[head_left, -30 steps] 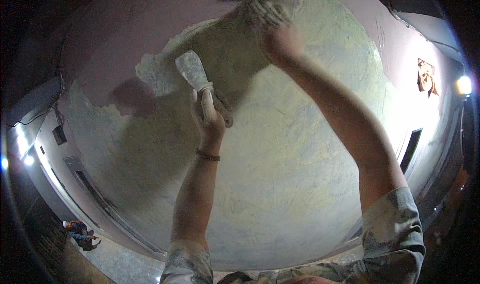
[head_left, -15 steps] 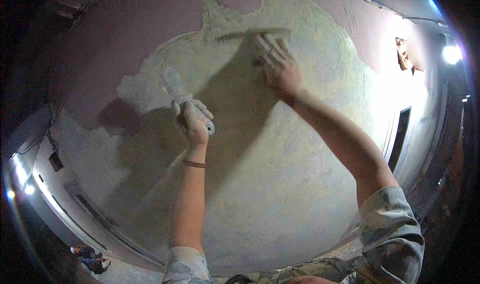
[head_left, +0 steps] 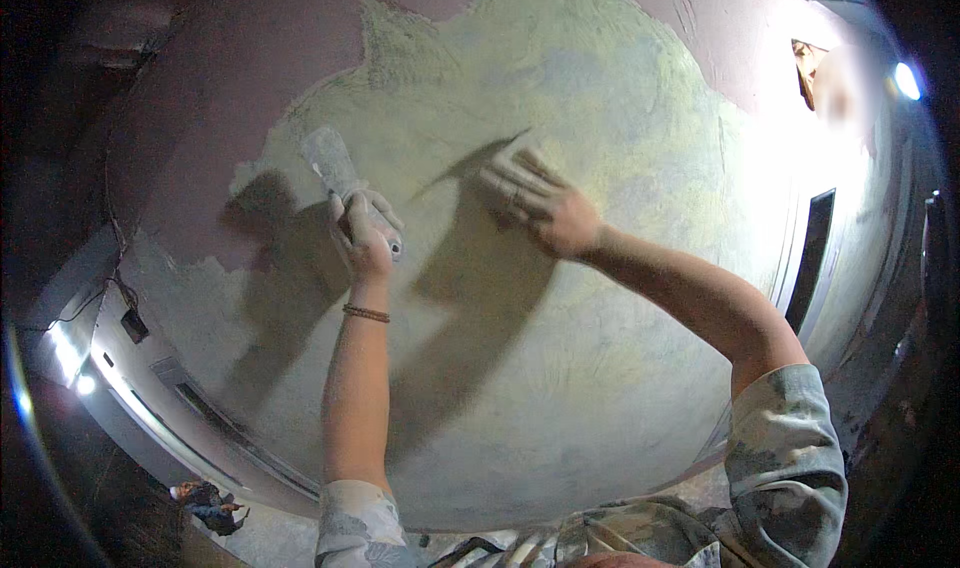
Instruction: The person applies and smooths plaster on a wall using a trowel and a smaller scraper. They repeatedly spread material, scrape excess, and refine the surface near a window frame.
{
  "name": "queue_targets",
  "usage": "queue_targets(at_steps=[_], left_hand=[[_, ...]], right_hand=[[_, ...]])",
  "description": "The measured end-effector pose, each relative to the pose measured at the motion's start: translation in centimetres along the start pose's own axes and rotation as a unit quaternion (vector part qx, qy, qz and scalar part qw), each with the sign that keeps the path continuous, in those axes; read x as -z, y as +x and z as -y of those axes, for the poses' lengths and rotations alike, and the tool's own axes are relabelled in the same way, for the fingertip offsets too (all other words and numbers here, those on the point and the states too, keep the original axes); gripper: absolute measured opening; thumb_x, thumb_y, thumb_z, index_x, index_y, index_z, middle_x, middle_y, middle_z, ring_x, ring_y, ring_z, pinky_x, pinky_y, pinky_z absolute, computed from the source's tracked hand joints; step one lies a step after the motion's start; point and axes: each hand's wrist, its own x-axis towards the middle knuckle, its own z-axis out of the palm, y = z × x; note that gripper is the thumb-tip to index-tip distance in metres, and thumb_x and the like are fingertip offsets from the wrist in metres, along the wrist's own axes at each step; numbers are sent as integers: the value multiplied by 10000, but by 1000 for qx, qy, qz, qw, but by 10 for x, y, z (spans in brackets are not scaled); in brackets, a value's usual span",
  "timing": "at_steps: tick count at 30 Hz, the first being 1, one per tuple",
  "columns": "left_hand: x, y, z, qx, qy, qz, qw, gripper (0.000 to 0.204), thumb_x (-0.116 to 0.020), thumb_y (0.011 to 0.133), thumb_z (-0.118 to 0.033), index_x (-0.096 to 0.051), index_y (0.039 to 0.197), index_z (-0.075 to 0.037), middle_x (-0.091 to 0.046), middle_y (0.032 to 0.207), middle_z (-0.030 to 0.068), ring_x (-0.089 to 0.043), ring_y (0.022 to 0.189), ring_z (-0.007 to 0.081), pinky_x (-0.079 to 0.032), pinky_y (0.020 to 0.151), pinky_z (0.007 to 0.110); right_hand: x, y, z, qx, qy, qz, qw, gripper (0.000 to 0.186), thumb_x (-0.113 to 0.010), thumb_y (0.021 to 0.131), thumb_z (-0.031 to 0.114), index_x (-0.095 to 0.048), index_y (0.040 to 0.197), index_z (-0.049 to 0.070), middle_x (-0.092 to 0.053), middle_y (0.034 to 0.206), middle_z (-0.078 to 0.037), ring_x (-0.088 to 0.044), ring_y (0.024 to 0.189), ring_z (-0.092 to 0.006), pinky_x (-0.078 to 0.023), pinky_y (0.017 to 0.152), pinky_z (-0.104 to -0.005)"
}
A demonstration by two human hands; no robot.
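My left hand (head_left: 362,233) is closed round the handle of a putty knife (head_left: 328,156), whose pale, smeared blade points up and stands in front of the wall. My right hand (head_left: 535,198), its fingers wrapped and partly blurred, grips a wide finishing trowel (head_left: 522,140). The trowel's thin dark edge slants against the plastered wall (head_left: 580,368); most of its blade is hidden by the hand and shadow. Pale greenish plaster covers the wall's middle, with an uneven border against bare pinkish wall (head_left: 240,78) at the upper left. Whitish residue coats both hands.
A bright lamp (head_left: 907,81) glares at the right, near a dark opening (head_left: 810,258) in the wall. Cables with a small dark box (head_left: 134,325) hang at the left. Another person (head_left: 210,508) is far off at the lower left.
My right hand has brought the trowel down the wall and a little left, its edge now more slanted. My left hand still holds the putty knife. The view has shifted slightly.
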Motion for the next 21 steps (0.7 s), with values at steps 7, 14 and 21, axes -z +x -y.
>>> queue_targets(at_steps=[7, 14, 21], left_hand=[[-5, 1, -28, 11, 140, 62, 988, 298, -492, 1098, -255, -586, 1197, 10, -632, 920, 79, -624, 712, 137, -541, 670, 327], [-63, -4, -71, 61, 296, 122, 945, 555, -539, 1069, -199, -340, 1573, -82, -669, 1122, 155, -680, 706, 174, -570, 627, 347], [-99, 17, -99, -32, 300, 151, 941, 763, -611, 993, -92, -239, 1659, -113, -679, 1124, 143, -596, 540, 153, -544, 541, 344]], right_hand=[[31, -42, -6, -32, 11, -19, 999, 424, -593, 1009, 258, -622, 1410, 122, -576, 1517, -58, -417, 1508, -240, -160, 1318, -559], [24, -36, -151, -278, -122, -201, 931, 385, -603, 1022, 240, -629, 1398, 161, -565, 1534, -49, -456, 1481, -306, -241, 1274, -551], [13, -51, -142, -284, -71, -213, 932, 443, -601, 1003, 217, -606, 1445, 205, -540, 1565, 2, -419, 1509, -281, -249, 1285, -535]])
